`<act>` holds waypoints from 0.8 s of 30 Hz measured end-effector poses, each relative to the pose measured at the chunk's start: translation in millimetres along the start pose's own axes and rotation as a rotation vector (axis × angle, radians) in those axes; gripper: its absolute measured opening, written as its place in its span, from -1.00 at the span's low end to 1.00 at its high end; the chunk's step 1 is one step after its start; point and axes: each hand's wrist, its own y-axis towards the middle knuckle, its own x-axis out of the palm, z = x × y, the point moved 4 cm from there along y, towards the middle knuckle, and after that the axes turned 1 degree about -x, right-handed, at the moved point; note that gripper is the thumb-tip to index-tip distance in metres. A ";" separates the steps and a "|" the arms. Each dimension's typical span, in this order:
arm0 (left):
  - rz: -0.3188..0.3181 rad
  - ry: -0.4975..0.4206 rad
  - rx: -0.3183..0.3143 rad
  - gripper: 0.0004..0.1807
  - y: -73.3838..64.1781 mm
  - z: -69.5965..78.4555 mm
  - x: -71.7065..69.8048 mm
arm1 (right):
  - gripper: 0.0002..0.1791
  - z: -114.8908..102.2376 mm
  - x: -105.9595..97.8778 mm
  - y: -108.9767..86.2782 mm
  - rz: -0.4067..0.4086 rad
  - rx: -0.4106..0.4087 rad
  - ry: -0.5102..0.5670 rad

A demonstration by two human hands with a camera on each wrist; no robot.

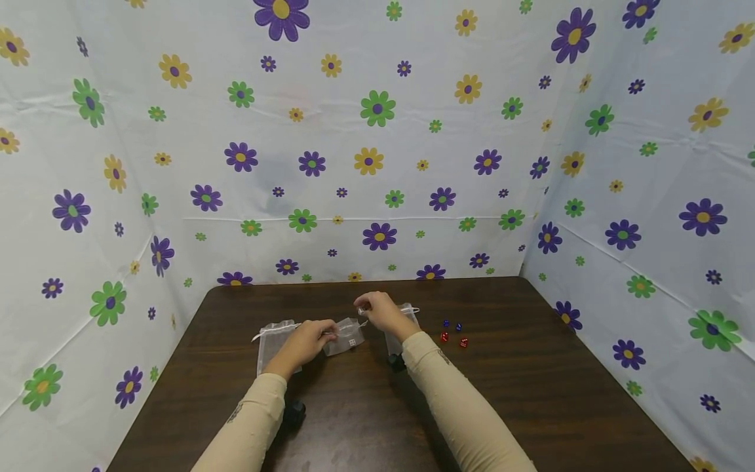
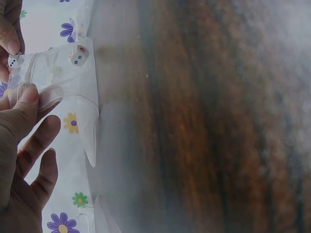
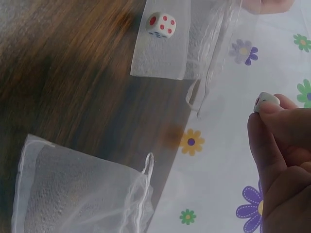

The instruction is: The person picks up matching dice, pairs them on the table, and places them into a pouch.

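Note:
My left hand (image 1: 308,342) pinches a small sheer white drawstring pouch (image 2: 41,73) near its gathered mouth, between thumb and finger. Inside that pouch lies a white die (image 3: 162,25) with red and blue pips, seen through the mesh. My right hand (image 1: 382,311) pinches a second white die (image 3: 266,101) between thumb and fingertip, at the pouch's mouth end and apart from the mesh in the right wrist view. Another sheer pouch (image 1: 274,346) lies flat, partly under my left forearm. A third pouch (image 3: 80,187) lies flat, partly hidden beneath my right hand and wrist.
Two blue dice (image 1: 452,324) and two red dice (image 1: 454,339) lie on the dark wooden table (image 1: 531,393), right of my right hand. Flower-printed white cloth (image 1: 377,164) walls the table at the back and both sides. A dark wrist device (image 1: 293,415) hangs under each forearm.

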 end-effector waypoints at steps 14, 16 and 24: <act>0.006 -0.003 0.011 -0.92 -0.3 2.5 -0.8 | -0.73 -10.3 12.7 3.3 -0.058 -0.021 0.010; 0.008 -0.005 0.019 -0.93 -0.1 3.1 -0.9 | -0.72 -11.4 14.2 3.3 -0.065 -0.023 0.010; 0.004 0.005 0.002 -0.94 0.3 3.3 -0.9 | -0.71 -14.7 17.9 0.4 -0.094 -0.046 0.024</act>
